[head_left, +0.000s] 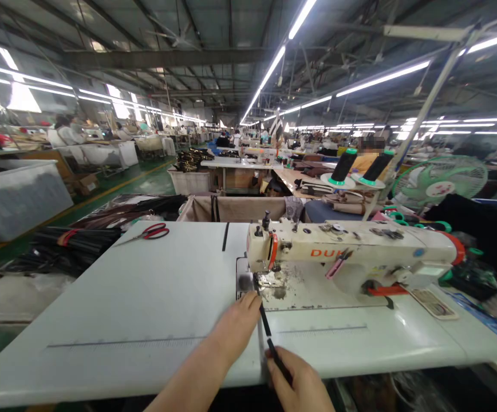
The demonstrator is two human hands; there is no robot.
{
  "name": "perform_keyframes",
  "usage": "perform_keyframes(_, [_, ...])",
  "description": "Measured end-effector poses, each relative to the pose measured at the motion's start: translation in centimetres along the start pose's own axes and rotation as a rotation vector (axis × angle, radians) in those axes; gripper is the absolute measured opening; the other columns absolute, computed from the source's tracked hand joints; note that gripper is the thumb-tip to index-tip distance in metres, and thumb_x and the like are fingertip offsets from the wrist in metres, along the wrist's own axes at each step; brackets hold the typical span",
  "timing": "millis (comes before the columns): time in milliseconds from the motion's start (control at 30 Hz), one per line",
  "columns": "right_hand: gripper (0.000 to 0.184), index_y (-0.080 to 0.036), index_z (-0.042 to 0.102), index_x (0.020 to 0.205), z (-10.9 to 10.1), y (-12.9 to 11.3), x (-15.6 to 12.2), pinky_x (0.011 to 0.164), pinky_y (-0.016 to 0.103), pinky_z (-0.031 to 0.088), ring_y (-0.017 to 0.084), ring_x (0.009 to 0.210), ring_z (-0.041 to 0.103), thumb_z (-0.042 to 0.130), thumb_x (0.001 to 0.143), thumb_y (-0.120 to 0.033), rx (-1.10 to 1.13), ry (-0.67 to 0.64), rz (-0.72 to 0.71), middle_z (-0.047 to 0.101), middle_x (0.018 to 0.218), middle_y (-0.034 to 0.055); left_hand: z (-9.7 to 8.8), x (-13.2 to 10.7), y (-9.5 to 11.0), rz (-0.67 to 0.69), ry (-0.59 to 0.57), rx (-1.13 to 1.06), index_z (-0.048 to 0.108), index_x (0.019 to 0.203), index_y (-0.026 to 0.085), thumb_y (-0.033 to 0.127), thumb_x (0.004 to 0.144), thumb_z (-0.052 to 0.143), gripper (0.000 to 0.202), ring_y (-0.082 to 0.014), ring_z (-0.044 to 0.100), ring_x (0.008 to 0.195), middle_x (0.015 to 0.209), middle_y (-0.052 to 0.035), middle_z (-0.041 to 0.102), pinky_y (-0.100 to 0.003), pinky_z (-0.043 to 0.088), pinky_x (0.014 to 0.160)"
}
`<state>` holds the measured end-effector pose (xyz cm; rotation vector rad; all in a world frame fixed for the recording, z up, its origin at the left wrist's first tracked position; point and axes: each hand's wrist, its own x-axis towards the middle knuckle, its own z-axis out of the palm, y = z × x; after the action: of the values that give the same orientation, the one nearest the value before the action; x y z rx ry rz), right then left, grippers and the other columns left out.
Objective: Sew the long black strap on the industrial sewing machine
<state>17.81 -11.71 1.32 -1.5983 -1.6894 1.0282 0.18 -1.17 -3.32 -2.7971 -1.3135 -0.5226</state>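
Observation:
A narrow black strip (pixel 265 320) runs from under the needle area of the white sewing machine (pixel 300 246) toward me. My left hand (pixel 240 320) has its fingers bunched together on the strip, just in front of the presser foot. Nearer the table edge, my right hand (pixel 298 380) pinches a black strip (pixel 277 357) between thumb and fingers. A small pale gap or mark shows between the two black lengths; whether they are one piece I cannot tell. Another short black strip (pixel 225 236) lies flat behind, left of the machine head.
Red-handled scissors (pixel 154 231) lie at the white table's (pixel 158 286) back left. Bundled black strips (pixel 74 243) are piled left of it. A fabric-lined bin (pixel 248 207) stands behind. Black thread cones (pixel 343 166) and a green fan (pixel 441 182) stand at the right. People sit farther off.

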Motion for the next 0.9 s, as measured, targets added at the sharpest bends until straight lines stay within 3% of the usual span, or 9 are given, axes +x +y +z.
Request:
perform_keyframes(100, [0.035, -0.02, 0.067, 0.094, 0.1, -1.0, 0.8, 0.08, 0.04, 0.051, 0.027, 0.079, 0.068, 0.054, 0.094, -0.052, 0.309, -0.107, 0.059, 0.074, 0.082, 0.0092, -0.7, 0.0, -0.1, -0.01, -0.018, -0.042, 0.056, 0.126, 0.015, 0.001, 0.096, 0.042, 0.037, -0.024, 0.054, 0.138, 0.141, -0.0132, 0.059, -0.04, 0.05, 0.113])
perform_keyframes(200, [0.04, -0.017, 0.064, 0.106, -0.2, -1.4, 0.7, 0.088, 0.039, 0.051, 0.027, 0.093, 0.072, 0.069, 0.088, -0.052, 0.725, -0.26, 0.221, 0.078, 0.097, 0.0131, -0.9, -0.1, -0.2, -0.029, -0.029, -0.067, 0.052, 0.131, 0.016, 0.001, 0.098, 0.039, 0.039, -0.023, 0.055, 0.137, 0.141, -0.0115, 0.059, -0.039, 0.052, 0.112])
perform_keyframes(267, [0.04, -0.016, 0.065, 0.103, -0.7, -1.5, 0.3, 0.095, 0.04, 0.048, 0.027, 0.102, 0.072, 0.075, 0.086, -0.051, 0.845, -0.33, 0.27, 0.078, 0.107, 0.0153, -0.9, -0.1, -0.2, -0.029, -0.026, -0.066, 0.051, 0.132, 0.016, 0.002, 0.098, 0.038, 0.039, -0.0227, 0.055, 0.137, 0.139, -0.0108, 0.059, -0.039, 0.051, 0.112])
perform_keyframes(433, [0.037, -0.015, 0.072, 0.09, -1.7, -1.3, -0.8, 0.095, 0.039, 0.043, 0.026, 0.1, 0.069, 0.074, 0.091, -0.053, 0.834, -0.34, 0.261, 0.08, 0.102, 0.0147, -0.6, -0.3, -0.3, -0.023, 0.023, -0.058, 0.05, 0.133, 0.016, 0.004, 0.1, 0.04, 0.036, -0.0237, 0.055, 0.137, 0.142, -0.0127, 0.057, -0.041, 0.05, 0.114])
perform_keyframes(633, [0.047, -0.015, 0.078, 0.088, -1.5, -0.5, -1.9, 0.088, 0.039, 0.041, 0.027, 0.093, 0.065, 0.064, 0.095, -0.06, 0.682, -0.358, 0.21, 0.081, 0.1, 0.0134, 0.2, -0.6, -0.8, -0.011, 0.081, -0.054, 0.048, 0.136, 0.017, 0.006, 0.1, 0.043, 0.038, -0.0245, 0.057, 0.134, 0.143, -0.0133, 0.057, -0.041, 0.05, 0.115])
perform_keyframes(900, [0.052, -0.017, 0.079, 0.079, -1.8, -0.2, -3.0, 0.083, 0.036, 0.046, 0.026, 0.084, 0.07, 0.058, 0.1, -0.06, 0.543, -0.385, 0.128, 0.08, 0.086, 0.0104, -0.4, 0.2, -0.2, -0.01, 0.113, -0.003, 0.053, 0.131, 0.013, 0.013, 0.1, 0.049, 0.031, -0.0266, 0.058, 0.132, 0.135, -0.0151, 0.062, -0.043, 0.047, 0.118])
